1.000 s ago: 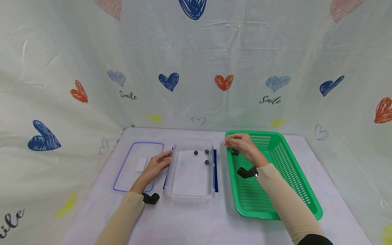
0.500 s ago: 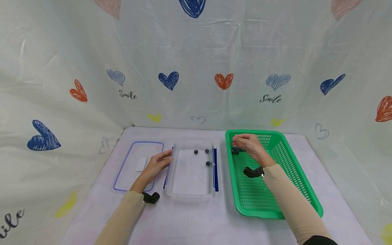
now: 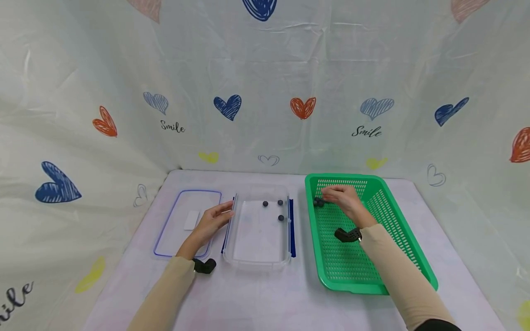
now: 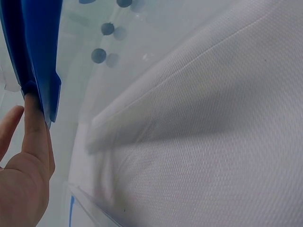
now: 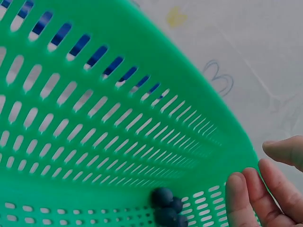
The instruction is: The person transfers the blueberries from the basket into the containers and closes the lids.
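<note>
My left hand (image 3: 211, 223) rests with extended fingers against the left side of a clear plastic box (image 3: 256, 264). In the left wrist view its fingertips touch the box's blue side latch (image 4: 42, 52). Three blueberries (image 3: 265, 203) lie apart on the box floor toward the back. Over the back left part of a green basket (image 3: 414, 257) is my right hand (image 3: 345, 202). Its thumb stands away from the bent fingers (image 5: 236, 194), and nothing shows between them. Several blueberries (image 5: 163, 196) sit clustered in the basket corner beside these fingers.
A clear lid with a blue rim (image 3: 169, 225) lies flat left of the box, with a white rectangle (image 3: 191, 220) on it. A strip of white table (image 3: 302, 248) separates box and basket. Behind the table hangs a heart-printed sheet (image 3: 265, 128).
My right hand has moved right and slightly nearer, from over the basket's left rim to farther inside, uncovering the clustered blueberries more. My left hand stays at the box.
</note>
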`<state>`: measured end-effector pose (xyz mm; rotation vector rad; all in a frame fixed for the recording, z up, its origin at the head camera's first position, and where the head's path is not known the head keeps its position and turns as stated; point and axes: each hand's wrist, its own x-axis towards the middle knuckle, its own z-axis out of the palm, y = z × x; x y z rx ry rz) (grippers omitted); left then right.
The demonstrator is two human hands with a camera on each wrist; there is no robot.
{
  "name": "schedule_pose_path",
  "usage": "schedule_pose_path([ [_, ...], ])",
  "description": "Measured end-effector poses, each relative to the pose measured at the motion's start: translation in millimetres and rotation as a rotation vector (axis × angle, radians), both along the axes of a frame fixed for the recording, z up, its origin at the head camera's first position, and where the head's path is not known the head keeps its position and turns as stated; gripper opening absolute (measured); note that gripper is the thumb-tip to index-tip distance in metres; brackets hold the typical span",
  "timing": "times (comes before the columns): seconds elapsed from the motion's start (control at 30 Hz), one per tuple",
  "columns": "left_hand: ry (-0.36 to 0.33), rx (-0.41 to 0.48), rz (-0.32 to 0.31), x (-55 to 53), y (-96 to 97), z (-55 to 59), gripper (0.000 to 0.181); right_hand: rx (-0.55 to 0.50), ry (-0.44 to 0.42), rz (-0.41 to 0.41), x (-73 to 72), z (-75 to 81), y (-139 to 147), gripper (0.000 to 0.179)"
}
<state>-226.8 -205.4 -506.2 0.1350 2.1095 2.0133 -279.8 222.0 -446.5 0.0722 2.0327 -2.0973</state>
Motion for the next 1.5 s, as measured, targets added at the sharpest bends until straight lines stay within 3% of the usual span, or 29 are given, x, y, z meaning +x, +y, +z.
schedule_pose_path([
  [0.47, 0.004, -0.008, 0.007, 0.9, -0.5, -1.2, 0.058, 0.14, 0.034, -0.061, 1.9, -29.9, 4, 0.04],
  [0.8, -0.002, -0.011, -0.001, 1.7, -0.9, -1.2, 0.059, 0.197, 0.092, -0.101, 2.0, -44.8, 3, 0.022],
  [1.1, -0.007, -0.002, 0.004, 2.5, 0.5, 1.2, 0.059, 0.348, 0.077, -0.15, -1.6, -58.0, -2, 0.029],
  [1.5, -0.003, -0.005, 0.005, 3.5, 0.0, 1.8, 0.059, 0.436, 0.111, -0.201, -3.0, -67.8, -8, 0.027],
])
